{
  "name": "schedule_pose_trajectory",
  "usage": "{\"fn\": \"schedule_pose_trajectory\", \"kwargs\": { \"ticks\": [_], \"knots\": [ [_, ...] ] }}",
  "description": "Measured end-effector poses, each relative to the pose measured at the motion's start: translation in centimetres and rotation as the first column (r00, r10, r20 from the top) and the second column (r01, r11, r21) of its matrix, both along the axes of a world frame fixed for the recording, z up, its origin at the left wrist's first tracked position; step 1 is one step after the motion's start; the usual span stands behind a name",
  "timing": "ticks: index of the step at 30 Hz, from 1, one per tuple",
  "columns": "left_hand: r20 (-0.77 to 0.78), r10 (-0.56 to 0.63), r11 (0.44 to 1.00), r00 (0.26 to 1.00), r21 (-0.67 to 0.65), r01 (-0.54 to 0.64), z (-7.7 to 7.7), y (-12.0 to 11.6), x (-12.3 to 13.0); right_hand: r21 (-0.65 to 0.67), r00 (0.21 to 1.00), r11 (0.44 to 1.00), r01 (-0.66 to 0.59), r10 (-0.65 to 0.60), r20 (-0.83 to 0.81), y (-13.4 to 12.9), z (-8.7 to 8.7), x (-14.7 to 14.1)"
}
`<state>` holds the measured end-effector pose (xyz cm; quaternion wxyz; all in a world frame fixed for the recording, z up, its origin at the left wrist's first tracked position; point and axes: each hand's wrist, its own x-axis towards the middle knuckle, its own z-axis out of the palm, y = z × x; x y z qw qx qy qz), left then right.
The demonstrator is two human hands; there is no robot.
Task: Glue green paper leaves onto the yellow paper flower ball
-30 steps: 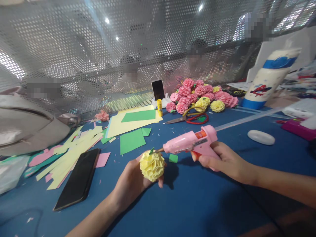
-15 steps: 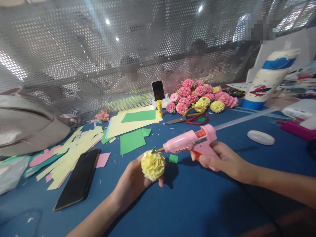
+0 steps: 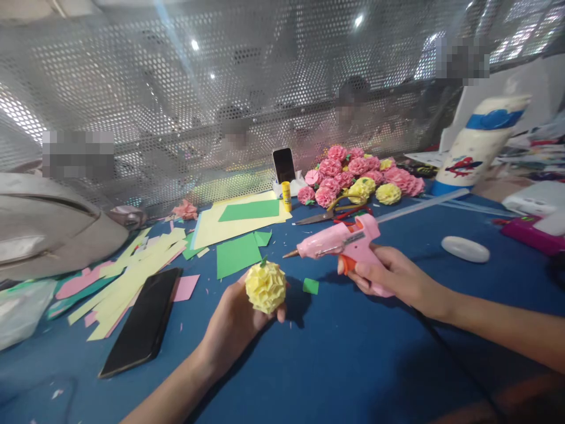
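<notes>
My left hand [image 3: 241, 318] holds a round yellow paper flower ball [image 3: 266, 287] above the blue table, with its fingers partly hidden behind it. A small green paper leaf stands up at the top of the ball. In my right hand [image 3: 388, 274] is a pink hot glue gun [image 3: 339, 242], a clear glue stick [image 3: 424, 206] poking out of its back. The gun's metal nozzle points left and is apart from the ball. Below the gun, a small green paper square [image 3: 311, 286] lies on the table.
Paper strips [image 3: 136, 277] and a black phone [image 3: 141, 321] lie to the left. Behind are green paper [image 3: 238, 256], scissors [image 3: 318, 218], a glue stick tube [image 3: 286, 196] and pink and yellow paper flowers [image 3: 348, 174]. A bottle [image 3: 481, 147] and white oval object [image 3: 465, 249] stand right.
The glue gun's nozzle has drawn away from the leaf on top of the flower ball. My left hand has shifted slightly left with the ball.
</notes>
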<state>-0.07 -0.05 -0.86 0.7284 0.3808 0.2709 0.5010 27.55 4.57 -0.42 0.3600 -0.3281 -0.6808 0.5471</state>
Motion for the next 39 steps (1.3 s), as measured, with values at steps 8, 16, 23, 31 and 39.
{"fn": "schedule_pose_trajectory", "kwargs": {
  "ticks": [8, 16, 23, 31, 39],
  "knots": [
    [0.004, 0.146, 0.989, 0.989, -0.017, -0.146, -0.4, 0.6, -0.2, -0.228, 0.924, 0.956, -0.183, 0.088, -0.372, 1.0, -0.1, -0.4],
    [0.01, 0.303, 0.953, 0.953, 0.018, -0.303, -0.4, 0.8, -1.0, -0.432, 0.899, 0.897, -0.092, -0.111, -0.423, 1.8, 0.5, -0.2],
    [0.019, 0.317, 0.948, 0.948, -0.005, -0.317, -0.2, 0.9, -1.2, -0.53, 0.904, 0.826, -0.194, -0.06, -0.423, 2.7, -0.1, 0.0],
    [0.01, 0.353, 0.936, 0.936, -0.015, -0.353, -0.1, 0.6, -1.0, -0.523, 0.85, 0.789, -0.321, -0.003, -0.527, 2.2, -0.1, 0.2],
    [-0.001, 0.321, 0.946, 0.947, 0.041, -0.32, -0.2, 0.7, -1.1, -0.521, 0.848, 0.786, -0.332, 0.008, -0.529, 2.2, 0.1, 0.0]
  ]
}}
